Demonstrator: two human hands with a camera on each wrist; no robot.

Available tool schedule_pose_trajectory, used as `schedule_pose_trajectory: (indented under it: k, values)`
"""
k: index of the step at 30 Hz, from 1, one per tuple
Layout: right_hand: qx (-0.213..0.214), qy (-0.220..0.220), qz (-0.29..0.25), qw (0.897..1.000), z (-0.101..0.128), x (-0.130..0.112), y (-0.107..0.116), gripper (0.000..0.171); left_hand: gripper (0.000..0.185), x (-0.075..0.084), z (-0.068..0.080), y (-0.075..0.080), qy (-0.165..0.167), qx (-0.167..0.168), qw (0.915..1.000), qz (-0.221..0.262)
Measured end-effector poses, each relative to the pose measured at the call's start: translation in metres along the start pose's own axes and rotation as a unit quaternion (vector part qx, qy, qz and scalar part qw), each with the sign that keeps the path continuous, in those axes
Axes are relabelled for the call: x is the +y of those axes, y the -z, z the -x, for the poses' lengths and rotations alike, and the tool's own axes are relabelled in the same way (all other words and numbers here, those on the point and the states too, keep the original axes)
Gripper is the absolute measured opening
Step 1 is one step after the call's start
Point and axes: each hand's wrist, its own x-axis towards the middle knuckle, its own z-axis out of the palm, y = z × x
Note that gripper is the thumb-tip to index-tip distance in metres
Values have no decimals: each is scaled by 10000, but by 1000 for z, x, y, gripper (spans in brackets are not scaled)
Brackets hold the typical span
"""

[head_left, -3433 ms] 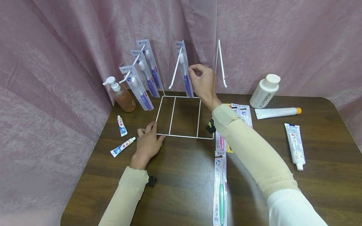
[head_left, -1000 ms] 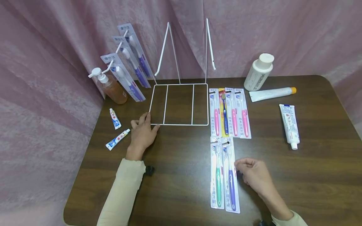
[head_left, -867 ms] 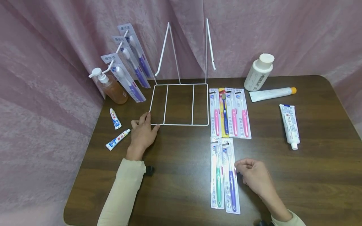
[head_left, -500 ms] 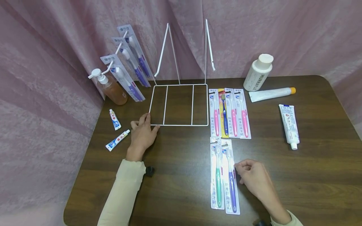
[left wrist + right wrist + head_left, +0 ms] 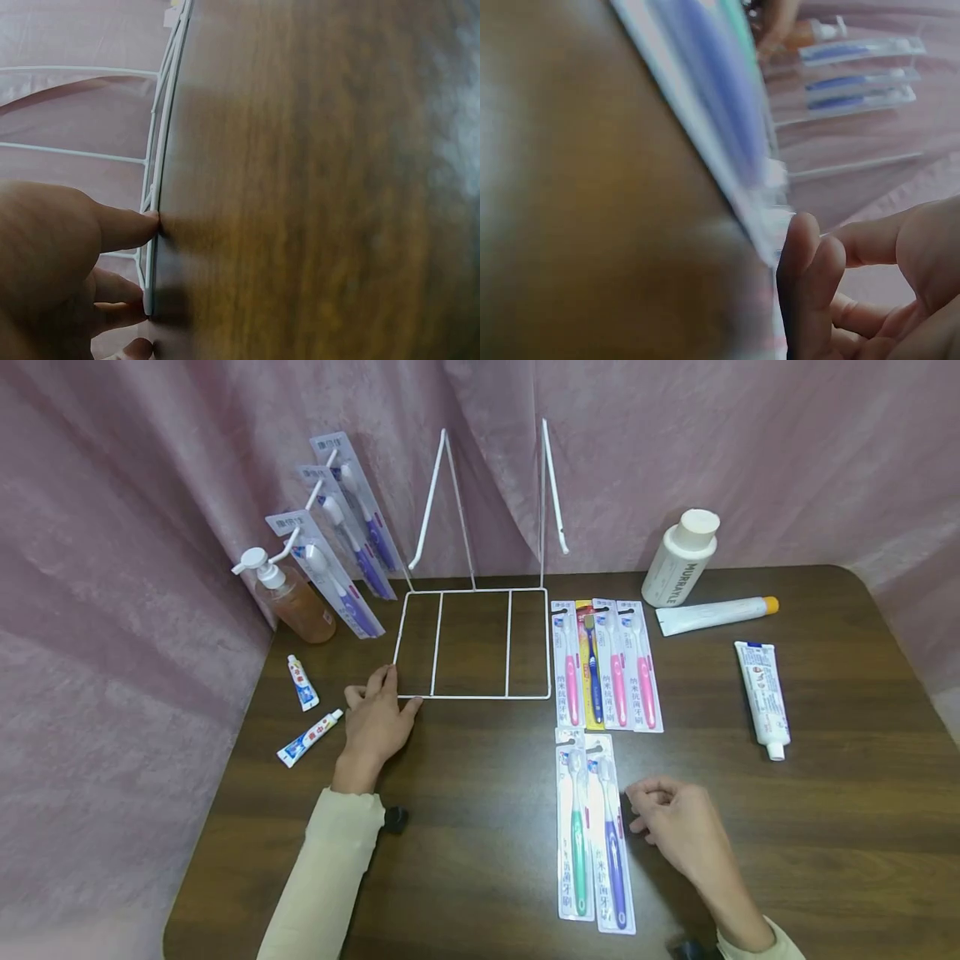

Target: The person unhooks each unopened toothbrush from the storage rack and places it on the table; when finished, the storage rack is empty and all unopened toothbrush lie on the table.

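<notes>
Nothing shifted: right hand (image 5: 678, 827) beside purple toothbrush pack (image 5: 611, 835).

table (image 5: 480, 827): dark wood, smooth | rack (image 5: 471, 697): white wire | curtain (image 5: 150, 527): pink cloth

Head view high, downward – wrist views close, sharing table (image 5: 480, 827).
</notes>
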Motion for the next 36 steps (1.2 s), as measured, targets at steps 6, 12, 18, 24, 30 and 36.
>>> schedule_pose_trajectory:
  k: [6, 12, 18, 24, 30, 36]
  values:
    - [215, 742, 4, 9970, -17, -45, 2, 26, 79, 1, 1, 0, -38, 50, 10000, 43]
    - [110, 1624, -558, 9851, -52, -122, -13, 27, 78, 1, 3, 2, -20, 87, 10000, 38]
    - [-71, 2662, -1054, 9581, -83, -194, -49, 25, 78, 1, 3, 1, 16, 102, 9999, -39]
    - [-109, 3227, -1080, 9402, -104, -246, -85, 28, 79, 4, 1, 0, 18, 107, 9999, -74]
    - [-349, 3386, -882, 9361, -113, -284, -113, 40, 78, 4, 1, 0, 26, 129, 9999, -28]
    - [-571, 3612, -702, 9281, -116, -305, -131, 44, 79, 3, 3, 0, 105, 175, 9998, 25]
